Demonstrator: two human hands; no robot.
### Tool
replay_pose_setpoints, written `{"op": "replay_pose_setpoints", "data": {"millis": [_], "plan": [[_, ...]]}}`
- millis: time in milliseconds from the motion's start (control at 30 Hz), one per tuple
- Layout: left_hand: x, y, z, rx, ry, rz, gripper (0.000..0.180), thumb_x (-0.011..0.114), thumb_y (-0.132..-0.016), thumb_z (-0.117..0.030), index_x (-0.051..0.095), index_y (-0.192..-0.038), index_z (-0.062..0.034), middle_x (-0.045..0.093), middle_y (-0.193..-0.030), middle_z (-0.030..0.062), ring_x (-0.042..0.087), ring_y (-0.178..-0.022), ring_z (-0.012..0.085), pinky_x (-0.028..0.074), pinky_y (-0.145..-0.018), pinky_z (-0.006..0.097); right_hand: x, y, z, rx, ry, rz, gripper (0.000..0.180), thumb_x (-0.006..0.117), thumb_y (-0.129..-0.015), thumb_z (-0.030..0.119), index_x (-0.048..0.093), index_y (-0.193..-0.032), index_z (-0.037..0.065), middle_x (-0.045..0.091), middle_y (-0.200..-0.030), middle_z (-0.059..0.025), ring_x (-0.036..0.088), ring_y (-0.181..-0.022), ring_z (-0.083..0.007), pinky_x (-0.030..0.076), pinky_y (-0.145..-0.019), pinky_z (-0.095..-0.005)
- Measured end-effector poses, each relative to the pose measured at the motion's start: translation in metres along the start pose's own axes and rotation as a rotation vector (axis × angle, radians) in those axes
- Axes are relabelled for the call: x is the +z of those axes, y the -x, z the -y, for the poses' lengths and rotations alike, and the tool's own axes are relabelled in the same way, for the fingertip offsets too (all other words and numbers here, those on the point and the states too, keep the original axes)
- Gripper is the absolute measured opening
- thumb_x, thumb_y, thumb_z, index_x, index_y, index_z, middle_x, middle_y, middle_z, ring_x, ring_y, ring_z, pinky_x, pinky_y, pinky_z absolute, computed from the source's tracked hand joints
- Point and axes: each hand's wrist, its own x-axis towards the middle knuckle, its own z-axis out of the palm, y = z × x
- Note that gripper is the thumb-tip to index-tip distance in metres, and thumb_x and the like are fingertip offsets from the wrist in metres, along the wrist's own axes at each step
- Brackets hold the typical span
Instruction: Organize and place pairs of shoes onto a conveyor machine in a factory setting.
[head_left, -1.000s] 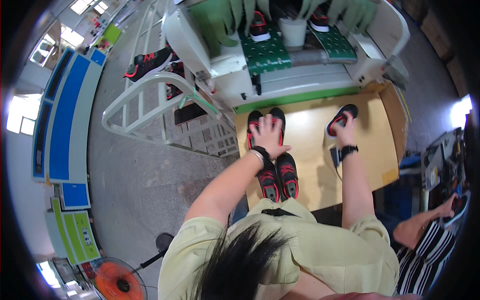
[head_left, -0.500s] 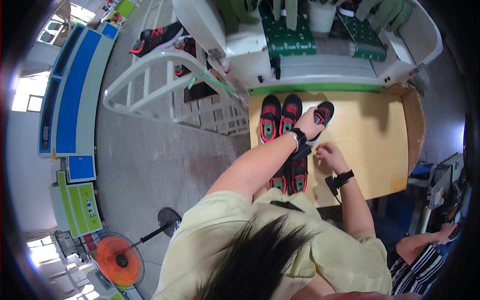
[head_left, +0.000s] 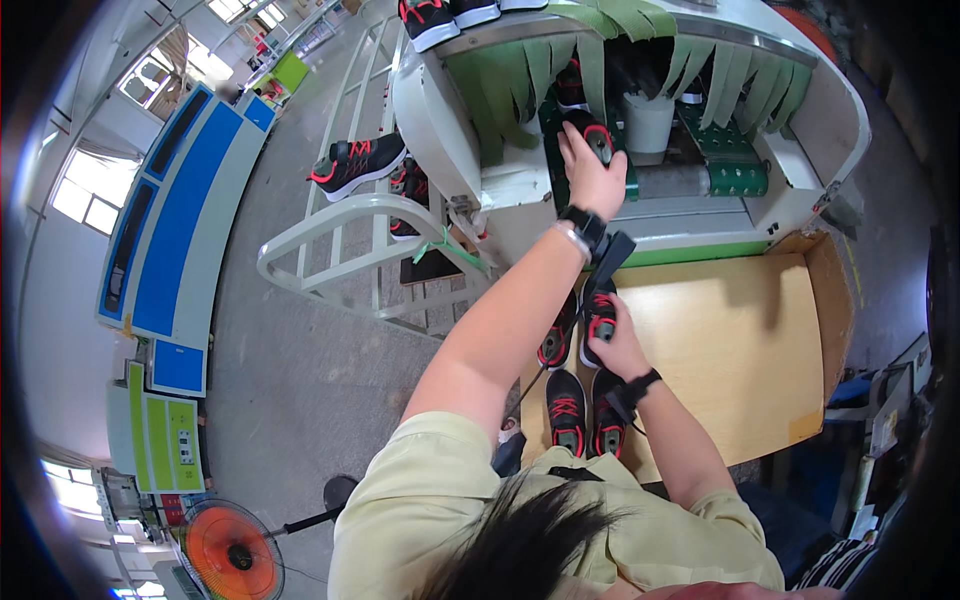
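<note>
My left hand (head_left: 594, 180) reaches forward to the machine opening. It is closed around a black sneaker (head_left: 597, 140) with red trim, at the left green conveyor belt (head_left: 553, 150). Its palm hides part of the sneaker. On the wooden table (head_left: 730, 340), my right hand (head_left: 622, 345) grips another black and red sneaker (head_left: 599, 305) by its heel end. Just left of that one stands a matching sneaker (head_left: 556, 335), partly behind my left forearm. Closer to my body, a further pair (head_left: 567, 405) sits side by side.
Green strips (head_left: 515, 90) hang across the mouth of the white machine (head_left: 430, 125). To its left, a white metal rack (head_left: 330, 255) carries a sneaker (head_left: 360, 165). A cardboard panel (head_left: 825, 300) edges the table's right side. An orange fan (head_left: 232, 550) stands at lower left.
My left hand has gone from the table forward to the belt with a sneaker. My right hand, empty before, has taken hold of a sneaker on the table. The view has shifted.
</note>
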Motion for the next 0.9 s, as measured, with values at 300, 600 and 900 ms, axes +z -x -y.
{"op": "replay_pose_setpoints", "data": {"millis": [300,600,900], "plan": [[-0.067,0.147,0.084,0.271,-0.438,0.449,0.061,0.063,-0.088,-0.027,0.041,-0.143,-0.0114,0.030,-0.152,0.0206,0.033,-0.137,0.0387,0.029,-0.109,0.051,-0.182,-0.030,0.103,-0.063,-0.198,-0.362,0.058,0.056,-0.087,0.003,0.042,-0.143,0.001,0.050,-0.139,-0.0127,0.046,-0.128,-0.0217,0.032,-0.110,-0.0334],[-0.049,0.212,0.149,0.050,-0.630,0.448,0.048,0.068,-0.078,-0.016,0.058,-0.124,-0.0100,0.044,-0.139,0.0182,0.041,-0.126,0.0407,0.039,-0.104,0.049,-0.240,-0.239,0.054,-0.237,0.483,-0.641,0.063,0.062,-0.089,0.021,0.037,-0.147,0.021,0.047,-0.139,-0.0247,0.047,-0.126,-0.0429,0.040,-0.104,-0.0465],[-0.046,0.209,0.151,0.085,-0.604,0.329,0.037,0.067,-0.075,-0.010,0.064,-0.112,-0.0082,0.050,-0.130,0.0184,0.045,-0.120,0.0402,0.041,-0.103,0.047,-0.126,0.005,-0.062,0.121,0.423,0.027,0.051,0.061,-0.090,0.021,0.049,-0.138,0.007,0.042,-0.143,-0.0290,0.036,-0.135,-0.0449,0.028,-0.114,-0.0450]]}}
